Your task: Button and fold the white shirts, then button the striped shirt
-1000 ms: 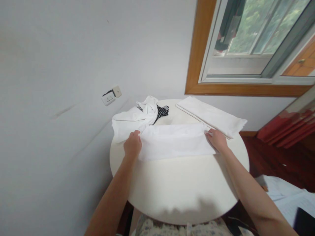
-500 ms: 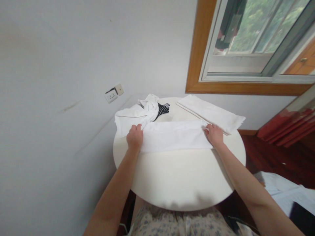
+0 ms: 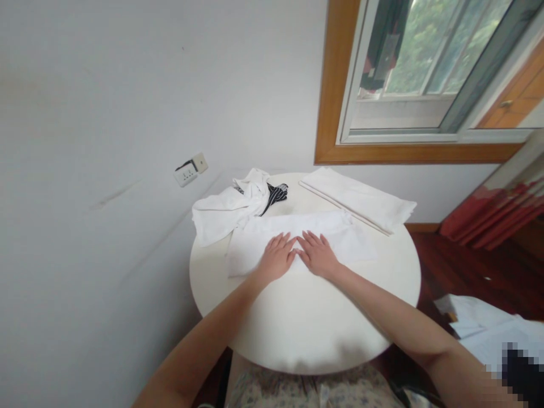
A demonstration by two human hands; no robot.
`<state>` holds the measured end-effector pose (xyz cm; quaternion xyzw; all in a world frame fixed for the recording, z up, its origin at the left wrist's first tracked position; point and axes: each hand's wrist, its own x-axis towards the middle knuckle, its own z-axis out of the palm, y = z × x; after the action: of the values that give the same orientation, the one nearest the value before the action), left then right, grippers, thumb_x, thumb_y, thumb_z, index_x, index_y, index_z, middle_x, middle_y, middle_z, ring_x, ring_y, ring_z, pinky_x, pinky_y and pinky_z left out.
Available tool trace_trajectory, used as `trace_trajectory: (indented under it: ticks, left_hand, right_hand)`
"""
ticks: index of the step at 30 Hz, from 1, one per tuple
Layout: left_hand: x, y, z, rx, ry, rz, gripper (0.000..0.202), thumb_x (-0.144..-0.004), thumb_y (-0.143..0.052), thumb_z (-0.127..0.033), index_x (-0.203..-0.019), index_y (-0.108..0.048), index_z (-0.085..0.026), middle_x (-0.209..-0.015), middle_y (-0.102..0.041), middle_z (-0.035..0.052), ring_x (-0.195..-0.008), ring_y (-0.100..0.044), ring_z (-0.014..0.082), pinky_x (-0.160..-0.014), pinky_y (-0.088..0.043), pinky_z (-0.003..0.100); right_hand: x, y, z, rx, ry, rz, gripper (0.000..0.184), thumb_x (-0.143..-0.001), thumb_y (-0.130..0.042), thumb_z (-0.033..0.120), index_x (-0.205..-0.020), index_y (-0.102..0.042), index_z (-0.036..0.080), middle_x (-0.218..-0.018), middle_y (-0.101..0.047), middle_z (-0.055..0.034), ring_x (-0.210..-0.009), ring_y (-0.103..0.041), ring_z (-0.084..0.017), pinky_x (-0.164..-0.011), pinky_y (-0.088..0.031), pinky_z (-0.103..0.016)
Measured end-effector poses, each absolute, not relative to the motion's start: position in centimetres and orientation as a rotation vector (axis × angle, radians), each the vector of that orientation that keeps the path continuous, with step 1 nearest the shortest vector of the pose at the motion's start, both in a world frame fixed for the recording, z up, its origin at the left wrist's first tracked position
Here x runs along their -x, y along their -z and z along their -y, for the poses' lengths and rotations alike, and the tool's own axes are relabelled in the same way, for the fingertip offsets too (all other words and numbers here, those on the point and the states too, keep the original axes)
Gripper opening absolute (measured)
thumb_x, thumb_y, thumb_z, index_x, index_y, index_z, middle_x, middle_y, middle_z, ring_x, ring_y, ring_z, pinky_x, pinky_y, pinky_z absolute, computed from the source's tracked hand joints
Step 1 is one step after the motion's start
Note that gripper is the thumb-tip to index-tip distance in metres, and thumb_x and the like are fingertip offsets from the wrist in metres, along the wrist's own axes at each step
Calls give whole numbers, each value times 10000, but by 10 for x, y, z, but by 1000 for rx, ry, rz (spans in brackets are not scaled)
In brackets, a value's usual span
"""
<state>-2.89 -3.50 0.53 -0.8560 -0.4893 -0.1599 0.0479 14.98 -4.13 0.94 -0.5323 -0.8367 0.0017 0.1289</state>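
A long folded white cloth point(image 3: 340, 238) lies across the middle of a round white table point(image 3: 306, 317). My left hand point(image 3: 277, 258) and my right hand point(image 3: 317, 254) rest flat on the centre of this cloth, side by side, fingertips almost touching. Both hands have their fingers stretched out and hold nothing.
A crumpled pile of white cloth with a black striped piece point(image 3: 238, 204) sits at the table's far left. A second folded white cloth point(image 3: 361, 198) lies at the far right. A wall socket point(image 3: 189, 170) is on the left wall; a wood-framed window point(image 3: 408, 85) is behind. Papers point(image 3: 480, 328) lie on the floor.
Both hands have let go of the cloth's ends and moved inward to its centre, where they lie flat. The cloth sits a little nearer me.
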Motion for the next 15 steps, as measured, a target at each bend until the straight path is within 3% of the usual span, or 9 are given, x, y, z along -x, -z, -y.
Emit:
trace_trajectory:
  ticks: [6,15]
  left_hand:
    - [34,0,37,2533,486,1570,457,-952,-369,-424,-1386,-453,-311,-1477,-410,44,-1378,-344,273,-1126,-267,509]
    - [48,-2,38,2518,461,1612,475,-949,-363,-461,-1369,-485,-277,-1480,-401,60,-1382,-341,265,-1130,-274,486]
  right_hand:
    - [-161,-5,42,1531,15,2427,575,-957,-276,568,-1454,-355,289,-1525,-314,-54,-1416,-247,-252,-1128,-154,-528]
    - [-209,-5,34,1534,-9,2447,574,-956,-268,579,-1429,-408,286,-1525,-305,-41,-1417,-249,-246,-1135,-189,-492]
